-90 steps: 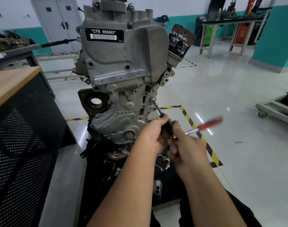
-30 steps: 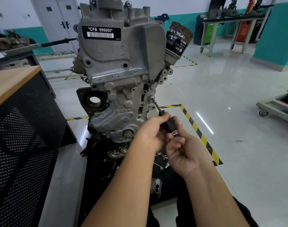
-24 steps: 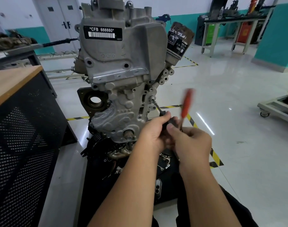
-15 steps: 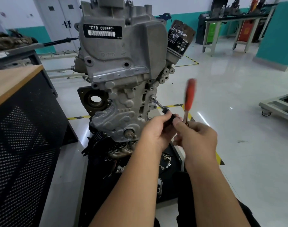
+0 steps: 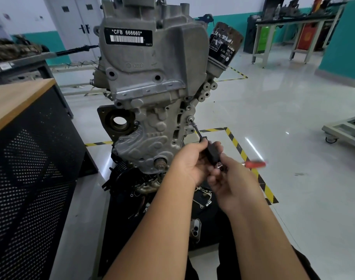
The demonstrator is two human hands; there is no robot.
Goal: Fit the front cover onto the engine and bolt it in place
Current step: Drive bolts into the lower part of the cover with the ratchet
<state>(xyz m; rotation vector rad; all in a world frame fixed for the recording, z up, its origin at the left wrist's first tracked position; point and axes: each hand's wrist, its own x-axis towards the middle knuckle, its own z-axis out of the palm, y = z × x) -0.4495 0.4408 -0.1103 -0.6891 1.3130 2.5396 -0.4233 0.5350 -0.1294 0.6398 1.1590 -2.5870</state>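
Since half a second back, the ratchet's red handle [image 5: 255, 163] has swung from sticking nearly straight up to pointing out to the right, roughly level and motion-blurred. The right hand [image 5: 231, 183] is curled around the ratchet's head end, gripping it just below the black adapter. The left hand [image 5: 189, 161] pinches the black socket extension [image 5: 210, 151] from the left, fingers wrapped around its thick part (both hands are touching each other here).

That extension's long axis runs diagonally, up and to the left, from the hands to a bolt [image 5: 189, 118] on the right edge of the front cover [image 5: 150, 138]. The thin shaft narrows toward the bolt, and the tip looks seated on it. So the bolt sits above and left of the grip, with the bare shaft bridging the gap.

The cover sits on the engine [image 5: 152, 63] face, lower half, under the plate reading CFB 666660. An oil filter [image 5: 223, 47] sticks out at the upper right, well above the handle. To the right of the hands is shiny floor [image 5: 293, 138] with yellow-black tape [image 5: 241, 152]. On the left, a black perforated cabinet [image 5: 31, 168] stands near the engine.
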